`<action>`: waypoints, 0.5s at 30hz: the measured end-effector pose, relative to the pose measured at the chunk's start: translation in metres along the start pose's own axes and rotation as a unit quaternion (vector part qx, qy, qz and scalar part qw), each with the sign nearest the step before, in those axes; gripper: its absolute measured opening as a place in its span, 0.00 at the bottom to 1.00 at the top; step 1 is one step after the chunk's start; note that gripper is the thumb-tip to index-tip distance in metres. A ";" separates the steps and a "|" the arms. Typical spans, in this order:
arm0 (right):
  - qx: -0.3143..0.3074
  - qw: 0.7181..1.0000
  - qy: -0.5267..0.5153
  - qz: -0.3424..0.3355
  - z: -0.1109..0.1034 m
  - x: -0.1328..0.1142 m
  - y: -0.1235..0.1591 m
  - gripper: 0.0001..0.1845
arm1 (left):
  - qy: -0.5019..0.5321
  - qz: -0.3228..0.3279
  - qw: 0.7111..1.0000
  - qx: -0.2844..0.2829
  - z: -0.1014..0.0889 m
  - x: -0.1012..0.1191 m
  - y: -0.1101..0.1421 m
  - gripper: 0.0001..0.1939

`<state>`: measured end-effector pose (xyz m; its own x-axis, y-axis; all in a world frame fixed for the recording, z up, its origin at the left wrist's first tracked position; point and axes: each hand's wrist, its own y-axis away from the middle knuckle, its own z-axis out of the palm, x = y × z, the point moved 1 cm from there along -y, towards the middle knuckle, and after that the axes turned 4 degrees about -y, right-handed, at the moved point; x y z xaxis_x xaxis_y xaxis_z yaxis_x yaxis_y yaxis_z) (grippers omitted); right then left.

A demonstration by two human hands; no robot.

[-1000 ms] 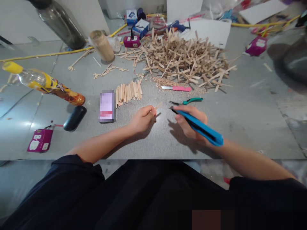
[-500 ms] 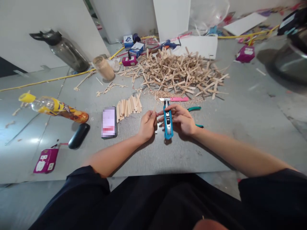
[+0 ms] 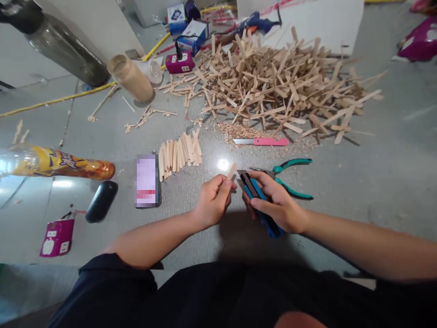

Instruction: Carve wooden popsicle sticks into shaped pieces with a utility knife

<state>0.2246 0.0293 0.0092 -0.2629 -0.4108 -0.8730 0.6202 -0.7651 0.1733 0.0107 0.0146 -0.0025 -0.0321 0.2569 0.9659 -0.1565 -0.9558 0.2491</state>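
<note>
Pinched in my left hand (image 3: 215,198) is a wooden craft stick (image 3: 232,171), its end pointing up and to the right. My right hand (image 3: 282,205) is wrapped round a blue utility knife (image 3: 257,196), with the thumb on its body and the blade end toward the stick. A small gap lies between blade and stick. Just beyond my right hand, pliers with green handles (image 3: 293,163) lie spread on the table. A pink craft knife (image 3: 271,141) rests farther back, beside wood shavings (image 3: 235,132). A row of craft sticks (image 3: 180,152) lies left of my left hand.
A large heap of craft sticks (image 3: 273,86) fills the back. To the left are a phone (image 3: 146,182), a dark oval case (image 3: 101,202), a drink bottle (image 3: 64,162), a purple box (image 3: 57,237) and a jar (image 3: 131,78). A glue gun (image 3: 257,23) lies behind the heap.
My right hand has turned the utility knife and moved it right and nearer me, its grip now firmer. The stick in my left hand now tilts right. The view has moved closer to the table.
</note>
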 end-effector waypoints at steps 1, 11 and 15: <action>-0.015 1.000 -0.006 0.007 0.000 -0.002 0.001 0.23 | 0.000 -0.003 1.000 -0.002 0.000 0.000 0.000 0.28; -0.060 0.982 0.155 -0.091 -0.001 0.013 0.005 0.19 | -0.004 0.069 0.997 -0.016 -0.004 -0.013 -0.003 0.21; -0.015 0.983 0.154 -0.095 0.012 0.018 0.005 0.15 | 0.034 0.079 0.996 -0.015 -0.001 -0.013 -0.007 0.23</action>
<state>0.2139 0.0124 -0.0003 -0.1424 -0.0888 -0.9858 0.6037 -0.7970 -0.0154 0.0116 0.0177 -0.0167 -0.1249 0.1144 0.9855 -0.1730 -0.9806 0.0919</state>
